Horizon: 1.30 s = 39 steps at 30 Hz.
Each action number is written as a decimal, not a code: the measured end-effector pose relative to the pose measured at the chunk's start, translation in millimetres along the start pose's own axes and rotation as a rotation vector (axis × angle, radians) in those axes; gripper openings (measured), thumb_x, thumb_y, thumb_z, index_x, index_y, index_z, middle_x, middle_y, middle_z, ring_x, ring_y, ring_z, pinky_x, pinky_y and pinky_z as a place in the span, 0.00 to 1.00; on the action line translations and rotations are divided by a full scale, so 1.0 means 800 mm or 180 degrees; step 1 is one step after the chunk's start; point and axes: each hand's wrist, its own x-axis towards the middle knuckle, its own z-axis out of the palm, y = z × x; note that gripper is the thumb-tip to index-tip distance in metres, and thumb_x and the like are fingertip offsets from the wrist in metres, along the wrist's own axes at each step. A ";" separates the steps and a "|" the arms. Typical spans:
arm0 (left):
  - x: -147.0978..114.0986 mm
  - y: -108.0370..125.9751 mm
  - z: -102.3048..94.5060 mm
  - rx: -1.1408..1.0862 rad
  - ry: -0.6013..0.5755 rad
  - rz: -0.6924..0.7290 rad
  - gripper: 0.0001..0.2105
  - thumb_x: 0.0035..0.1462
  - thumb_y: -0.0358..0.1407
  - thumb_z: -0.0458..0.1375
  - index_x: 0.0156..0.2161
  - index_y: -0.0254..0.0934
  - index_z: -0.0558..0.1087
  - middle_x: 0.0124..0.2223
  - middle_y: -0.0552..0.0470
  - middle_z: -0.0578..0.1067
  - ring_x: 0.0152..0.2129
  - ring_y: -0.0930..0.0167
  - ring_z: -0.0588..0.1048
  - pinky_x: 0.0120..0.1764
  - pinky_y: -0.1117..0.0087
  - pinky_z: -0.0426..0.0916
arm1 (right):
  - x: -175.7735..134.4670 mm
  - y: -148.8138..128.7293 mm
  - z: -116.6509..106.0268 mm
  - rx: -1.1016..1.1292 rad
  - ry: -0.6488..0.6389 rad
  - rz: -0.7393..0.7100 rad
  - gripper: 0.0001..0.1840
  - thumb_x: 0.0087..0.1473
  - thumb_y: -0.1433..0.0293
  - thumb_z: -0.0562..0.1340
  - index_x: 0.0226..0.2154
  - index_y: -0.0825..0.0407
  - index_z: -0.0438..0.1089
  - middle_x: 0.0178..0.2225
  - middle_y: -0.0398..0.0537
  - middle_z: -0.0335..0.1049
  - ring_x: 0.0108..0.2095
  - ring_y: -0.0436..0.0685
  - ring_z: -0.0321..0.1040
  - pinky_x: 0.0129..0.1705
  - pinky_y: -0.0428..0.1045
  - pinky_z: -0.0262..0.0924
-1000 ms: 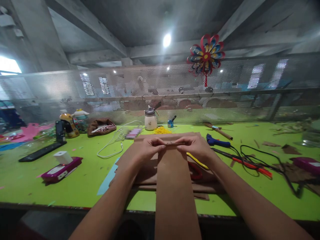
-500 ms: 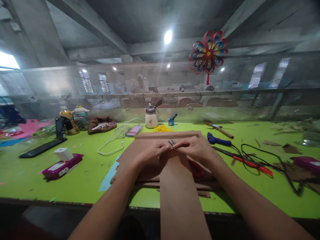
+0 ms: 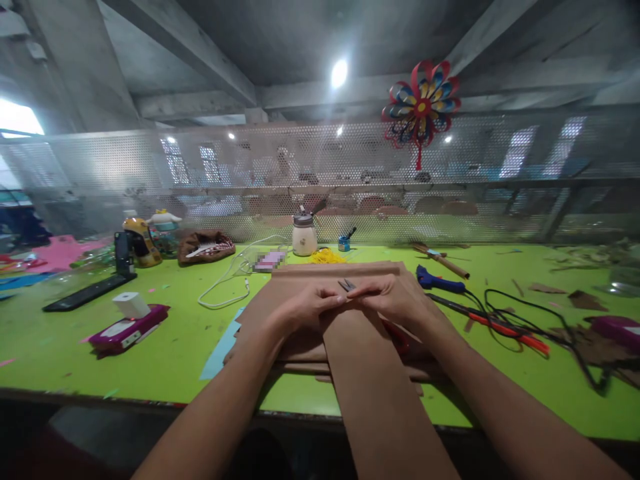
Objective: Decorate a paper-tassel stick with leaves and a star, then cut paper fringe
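Note:
A long strip of brown paper runs from the middle of the table down past its front edge toward me. At its far end, my left hand pinches the edge between thumb and fingers. Close beside it, my right hand grips the same end, fingertips nearly touching the left ones. Under the strip and my right hand lie scissors; part of a red handle shows, and the dark tips stick out beyond my fingers. Beneath everything is a stack of brown paper sheets.
On the green table, a purple power strip with a white plug stands left. A blue glue gun and its black cable lie right, near red-handled scissors. Behind the stack are a beige spray bottle and yellow strands.
The strip's near end has swung to the right. Both hands keep their pinch at the far end, almost in the same place. The whole view has shifted slightly.

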 end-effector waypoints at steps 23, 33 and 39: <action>-0.001 -0.001 0.003 0.0087 -0.0090 0.0129 0.15 0.52 0.43 0.56 0.32 0.30 0.75 0.27 0.51 0.72 0.23 0.75 0.64 0.27 0.74 0.57 | -0.002 -0.023 -0.027 -0.0665 -0.0796 0.0193 0.18 0.47 0.69 0.58 0.41 0.51 0.73 0.40 0.47 0.73 0.39 0.57 0.66 0.37 0.49 0.60; 0.000 0.004 0.007 0.1236 -0.0037 0.0610 0.16 0.57 0.41 0.50 0.35 0.31 0.75 0.33 0.49 0.75 0.29 0.72 0.69 0.32 0.76 0.61 | -0.003 -0.032 -0.019 -0.1067 -0.0788 0.0738 0.17 0.49 0.58 0.59 0.26 0.55 0.73 0.19 0.45 0.64 0.21 0.49 0.55 0.22 0.46 0.44; -0.003 0.008 0.008 0.1477 -0.0007 0.0749 0.15 0.59 0.40 0.48 0.40 0.34 0.73 0.38 0.50 0.76 0.35 0.70 0.70 0.36 0.76 0.62 | -0.004 -0.018 -0.015 -0.0361 -0.0765 0.0801 0.16 0.48 0.59 0.60 0.22 0.56 0.68 0.16 0.39 0.54 0.18 0.45 0.45 0.20 0.45 0.39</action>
